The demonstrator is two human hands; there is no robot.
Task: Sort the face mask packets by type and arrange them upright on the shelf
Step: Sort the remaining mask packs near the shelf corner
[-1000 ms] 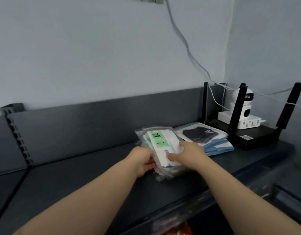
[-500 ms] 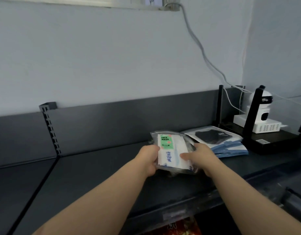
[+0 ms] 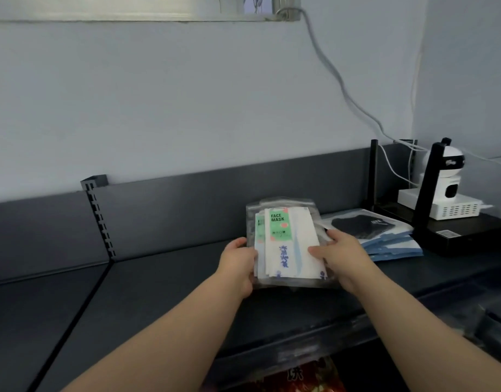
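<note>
Now grips the packet stack [image 3: 289, 241] by both side edges with left hand [image 3: 239, 267] and right hand [image 3: 342, 256], over the shelf [image 3: 159, 292], long axis tilted up toward the back panel [image 3: 187, 210] behind.

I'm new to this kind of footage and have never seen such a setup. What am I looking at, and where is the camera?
There is no machine here: these are a person's two bare arms, filmed by one wide-angle camera worn on the head, looking forward and down. The left hand and right hand grip a bundle of face mask packets by its sides, over a dark shelf. To its right, black mask packets lie flat in a pile. Further right sit a black router and a small white security camera.
</note>
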